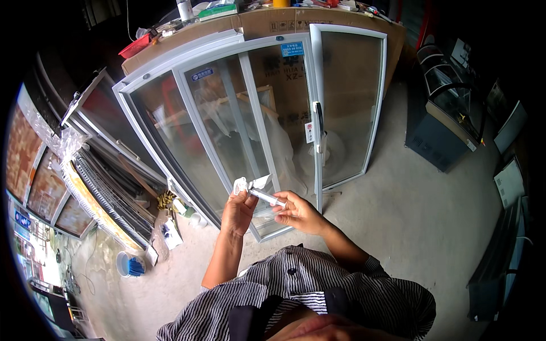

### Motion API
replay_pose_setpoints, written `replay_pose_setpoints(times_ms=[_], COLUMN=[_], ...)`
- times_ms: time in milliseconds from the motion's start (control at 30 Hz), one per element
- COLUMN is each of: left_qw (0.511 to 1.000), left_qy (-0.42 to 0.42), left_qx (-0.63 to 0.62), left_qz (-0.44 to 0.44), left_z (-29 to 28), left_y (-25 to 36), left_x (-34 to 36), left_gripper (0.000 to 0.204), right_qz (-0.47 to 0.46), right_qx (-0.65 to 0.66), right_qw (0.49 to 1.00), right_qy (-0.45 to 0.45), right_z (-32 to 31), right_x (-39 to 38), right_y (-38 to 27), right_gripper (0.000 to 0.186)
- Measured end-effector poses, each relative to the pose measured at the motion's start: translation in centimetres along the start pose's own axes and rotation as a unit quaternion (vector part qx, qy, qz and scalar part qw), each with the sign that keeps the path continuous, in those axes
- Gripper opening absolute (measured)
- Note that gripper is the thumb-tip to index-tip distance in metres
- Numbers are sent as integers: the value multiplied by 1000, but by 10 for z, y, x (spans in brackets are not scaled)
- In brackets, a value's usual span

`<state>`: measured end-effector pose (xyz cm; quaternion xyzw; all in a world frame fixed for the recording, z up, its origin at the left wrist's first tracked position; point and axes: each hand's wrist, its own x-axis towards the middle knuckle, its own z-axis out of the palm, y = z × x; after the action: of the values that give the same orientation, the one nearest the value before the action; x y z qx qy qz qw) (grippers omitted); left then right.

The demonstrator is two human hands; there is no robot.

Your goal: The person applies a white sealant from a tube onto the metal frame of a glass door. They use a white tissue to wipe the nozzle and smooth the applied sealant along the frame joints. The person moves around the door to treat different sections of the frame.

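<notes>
My left hand [236,213] is closed on a crumpled white wrapper or tissue [240,185] at one end of a clear syringe-like tube [261,195]. My right hand [299,212] has its fingers around the tube's other end, at its plunger. Both hands are in front of a curved glass enclosure [216,131] with white-framed panels, one at the right set at an angle, with a handle [317,119] on its upright. What exactly the wrapper holds is hidden.
A large cardboard sheet [358,25] stands behind the enclosure, with clutter and a red tray [133,46] along the top. Framed panels and long profiles [102,193] lean at left, near a bucket [126,265]. A dark cabinet [432,136] and dark panels [495,267] stand at right.
</notes>
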<state>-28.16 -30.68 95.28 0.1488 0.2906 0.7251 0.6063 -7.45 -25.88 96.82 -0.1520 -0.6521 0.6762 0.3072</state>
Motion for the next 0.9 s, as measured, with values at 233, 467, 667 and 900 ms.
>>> replay_pose_setpoints(times_ms=[233, 467, 667, 900], left_qw=[997, 998, 1000, 994], left_qy=[34, -10, -28, -19], left_qx=[-70, -34, -2, 86], left_qz=[-18, -54, 6, 71], left_z=[-8, -12, -21, -26], left_y=[-13, -12, -22, -20], left_x=[-12, -29, -26, -25], left_gripper=[19, 25, 24, 23], right_qz=[3, 42, 121, 122], right_qx=[132, 299, 364, 520], right_qw=[991, 952, 921, 844], right_qy=[2, -49, -73, -50], right_z=[14, 6, 6, 15], right_x=[1, -10, -17, -24], right_y=[2, 6, 10, 22], right_gripper=[46, 47, 50, 46])
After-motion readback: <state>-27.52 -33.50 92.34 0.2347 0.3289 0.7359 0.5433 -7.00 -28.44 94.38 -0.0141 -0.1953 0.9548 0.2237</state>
